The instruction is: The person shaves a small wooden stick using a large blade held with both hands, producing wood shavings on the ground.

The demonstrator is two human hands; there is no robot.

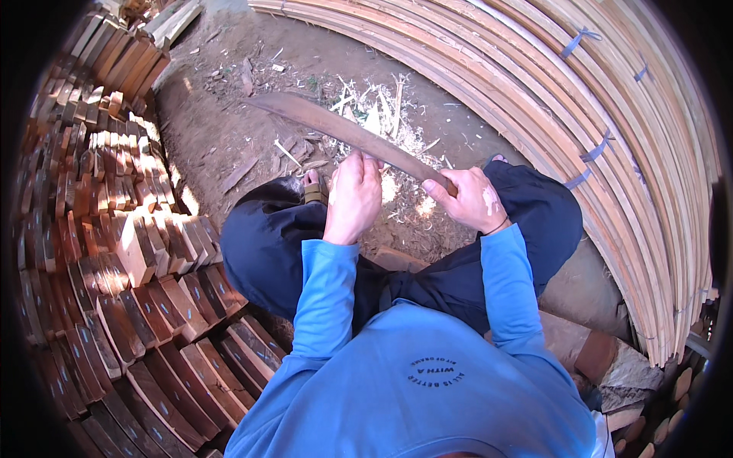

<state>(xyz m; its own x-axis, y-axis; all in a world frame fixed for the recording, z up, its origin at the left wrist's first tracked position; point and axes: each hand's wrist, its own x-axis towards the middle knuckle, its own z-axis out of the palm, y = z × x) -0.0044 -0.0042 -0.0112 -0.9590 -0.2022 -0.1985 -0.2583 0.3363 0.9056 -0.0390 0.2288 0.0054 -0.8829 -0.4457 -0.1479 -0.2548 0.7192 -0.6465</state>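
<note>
Gripping the long knife [343, 132] at its near end with my right hand [473, 200], blade slanting above wood shavings [379, 101], I curl my left hand [356, 197] by mid-blade, probably for steadiness, though I cannot tell whether those fingers hold anything.

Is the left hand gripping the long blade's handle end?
No, the right hand grips that end, while the left hand is at the long blade farther toward its tip.
</note>
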